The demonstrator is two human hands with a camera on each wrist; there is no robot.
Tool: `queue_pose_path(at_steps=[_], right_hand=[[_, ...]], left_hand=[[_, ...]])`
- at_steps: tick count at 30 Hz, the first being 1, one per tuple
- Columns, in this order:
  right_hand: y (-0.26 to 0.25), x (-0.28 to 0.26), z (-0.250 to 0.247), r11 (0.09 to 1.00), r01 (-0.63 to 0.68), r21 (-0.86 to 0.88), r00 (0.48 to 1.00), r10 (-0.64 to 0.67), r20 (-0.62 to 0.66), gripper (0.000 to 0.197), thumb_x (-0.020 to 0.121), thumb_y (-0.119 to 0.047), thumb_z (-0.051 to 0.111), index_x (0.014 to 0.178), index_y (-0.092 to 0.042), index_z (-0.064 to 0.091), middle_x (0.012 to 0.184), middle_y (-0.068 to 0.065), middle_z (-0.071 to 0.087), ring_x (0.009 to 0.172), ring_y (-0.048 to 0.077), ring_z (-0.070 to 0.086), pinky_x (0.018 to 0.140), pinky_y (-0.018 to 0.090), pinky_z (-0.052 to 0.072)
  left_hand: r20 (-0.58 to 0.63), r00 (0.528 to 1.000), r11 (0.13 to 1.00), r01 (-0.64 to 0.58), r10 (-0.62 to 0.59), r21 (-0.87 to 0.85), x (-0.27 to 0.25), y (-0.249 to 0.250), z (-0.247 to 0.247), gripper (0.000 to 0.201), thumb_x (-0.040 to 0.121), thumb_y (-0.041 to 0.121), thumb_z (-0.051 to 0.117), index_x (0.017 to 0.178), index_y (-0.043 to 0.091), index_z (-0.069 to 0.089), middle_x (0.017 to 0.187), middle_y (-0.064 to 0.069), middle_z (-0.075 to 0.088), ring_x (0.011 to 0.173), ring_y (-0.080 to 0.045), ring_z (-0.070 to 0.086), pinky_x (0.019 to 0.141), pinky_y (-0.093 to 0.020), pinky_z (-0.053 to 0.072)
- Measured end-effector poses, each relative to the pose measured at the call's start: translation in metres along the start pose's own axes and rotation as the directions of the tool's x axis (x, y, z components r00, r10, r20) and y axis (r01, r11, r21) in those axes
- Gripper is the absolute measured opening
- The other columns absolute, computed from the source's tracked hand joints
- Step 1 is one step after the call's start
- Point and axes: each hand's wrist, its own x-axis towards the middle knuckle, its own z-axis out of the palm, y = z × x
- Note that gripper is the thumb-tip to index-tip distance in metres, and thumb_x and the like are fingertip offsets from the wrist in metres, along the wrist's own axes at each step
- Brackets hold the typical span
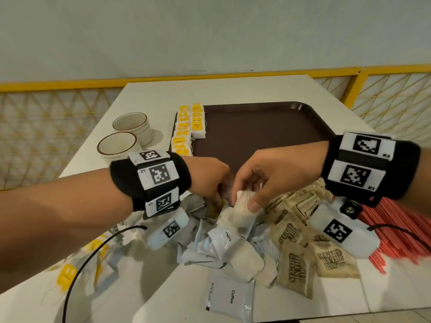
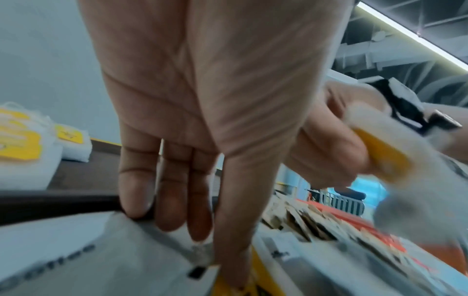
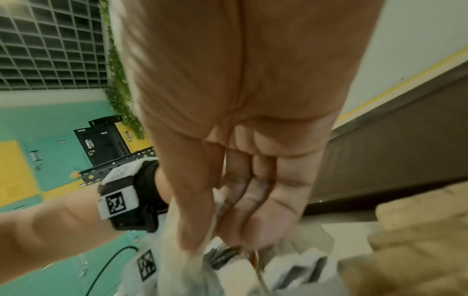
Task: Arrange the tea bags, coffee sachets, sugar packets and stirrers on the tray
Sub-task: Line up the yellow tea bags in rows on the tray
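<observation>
White worktop (image 1: 256,89), pale wall behind; two cups (image 1: 121,141); right hand (image 1: 268,178) pinching tea bag (image 1: 242,206); left hand (image 1: 210,176) fingers straight, touching sachets (image 1: 214,243).

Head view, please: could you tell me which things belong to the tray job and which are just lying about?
Job:
tray
tea bags
coffee sachets
sugar packets
stirrers
right hand, pinching a tea bag
left hand

Lying about:
two cups

A café or canteen setting is suggested by a white table (image 1: 233,89) bearing a brown serving tray (image 1: 268,127), two ceramic cups (image 1: 130,127), and a yellow-framed lattice partition (image 1: 396,99) behind.
</observation>
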Motion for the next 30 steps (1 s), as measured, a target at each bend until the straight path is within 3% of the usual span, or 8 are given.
queue_pose_path(at_steps=[5, 8, 12, 16, 20, 22, 25, 30], right_hand=[[0.002, 0.018, 0.016, 0.952, -0.103, -0.289, 0.988, 0.131, 0.08, 0.062, 0.082, -0.019, 0.073, 0.138, -0.026, 0.047, 0.094, -0.001, 0.07, 0.073, 0.005, 0.062, 0.069, 0.011, 0.048], [0.004, 0.029, 0.022, 0.937, -0.122, -0.329, 0.99, 0.14, 0.032, 0.069, 0.08, -0.017, 0.074, 0.141, -0.022, 0.043, 0.093, 0.007, 0.067, 0.069, 0.009, 0.058, 0.063, 0.016, 0.048], [0.002, 0.035, 0.026, 0.88, -0.137, -0.454, 0.985, 0.171, 0.033, 0.042, 0.08, -0.024, 0.073, 0.12, -0.023, 0.059, 0.083, -0.008, 0.057, 0.081, 0.019, 0.063, 0.068, 0.027, 0.049], [0.0, 0.033, 0.025, 0.928, -0.097, -0.36, 0.995, 0.091, -0.034, 0.016, 0.084, -0.025, 0.069, 0.082, -0.028, 0.054, 0.082, 0.0, 0.062, 0.07, 0.019, 0.064, 0.068, 0.031, 0.054], [-0.006, 0.012, 0.009, 0.952, -0.04, -0.303, 0.98, -0.022, -0.197, 0.011, 0.087, -0.023, 0.067, 0.079, -0.024, 0.061, 0.074, -0.006, 0.059, 0.065, 0.01, 0.056, 0.062, 0.024, 0.046], [-0.013, -0.002, 0.003, 0.996, 0.034, -0.079, 0.978, -0.049, -0.203, 0.007, 0.087, -0.014, 0.067, 0.081, -0.017, 0.065, 0.074, 0.001, 0.064, 0.063, 0.006, 0.058, 0.061, 0.019, 0.047], [-0.022, -0.018, 0.007, 0.994, 0.034, 0.103, 0.999, -0.036, 0.015, 0.007, 0.086, -0.007, 0.067, 0.082, -0.013, 0.066, 0.077, 0.003, 0.068, 0.067, 0.006, 0.062, 0.066, 0.016, 0.048], [-0.022, -0.02, 0.044, 0.977, 0.023, -0.214, 0.939, 0.053, 0.34, 0.017, 0.082, -0.023, 0.072, 0.077, -0.033, 0.06, 0.107, -0.012, 0.061, 0.09, 0.002, 0.057, 0.078, 0.016, 0.046]], left_hand=[[-0.016, 1.0, 0.995, 0.012, -0.014, -0.098, -0.013, -0.011, -0.017, 0.011, 0.086, 0.026, 0.067, 0.079, 0.023, 0.059, 0.072, 0.011, 0.056, 0.059, 0.0, 0.049, 0.056, -0.014, 0.04], [-0.071, 0.994, 0.969, 0.067, -0.086, -0.24, -0.024, -0.022, -0.025, 0.015, 0.086, 0.023, 0.068, 0.077, 0.027, 0.057, 0.068, 0.01, 0.059, 0.054, 0.001, 0.052, 0.056, -0.015, 0.042], [-0.129, 0.982, 0.923, 0.082, -0.139, -0.377, -0.035, -0.029, -0.029, 0.013, 0.085, 0.019, 0.069, 0.08, 0.022, 0.058, 0.074, 0.002, 0.068, 0.062, -0.009, 0.064, 0.06, -0.019, 0.049], [-0.182, 0.971, 0.865, 0.045, -0.156, -0.5, -0.042, -0.03, -0.031, 0.01, 0.086, 0.011, 0.068, 0.087, 0.018, 0.061, 0.082, -0.003, 0.072, 0.064, -0.012, 0.068, 0.065, -0.023, 0.056], [-0.204, 0.968, 0.831, 0.01, -0.148, -0.556, -0.045, -0.026, -0.029, 0.015, 0.086, 0.005, 0.067, 0.094, 0.016, 0.061, 0.087, -0.005, 0.072, 0.063, -0.008, 0.068, 0.064, -0.025, 0.057], [-0.181, 0.972, 0.814, 0.017, -0.15, -0.581, -0.046, -0.025, -0.027, 0.019, 0.084, 0.001, 0.068, 0.097, 0.013, 0.061, 0.086, -0.004, 0.07, 0.06, -0.006, 0.066, 0.056, -0.019, 0.053], [-0.155, 0.975, 0.802, 0.036, -0.159, -0.596, -0.045, -0.023, -0.023, 0.019, 0.083, 0.001, 0.068, 0.095, 0.013, 0.061, 0.085, -0.003, 0.069, 0.06, -0.007, 0.066, 0.051, -0.015, 0.048], [-0.149, 0.976, 0.811, 0.043, -0.158, -0.583, -0.042, -0.021, -0.017, 0.016, 0.084, 0.003, 0.068, 0.095, 0.013, 0.061, 0.084, -0.003, 0.069, 0.062, -0.006, 0.067, 0.053, -0.016, 0.051]])
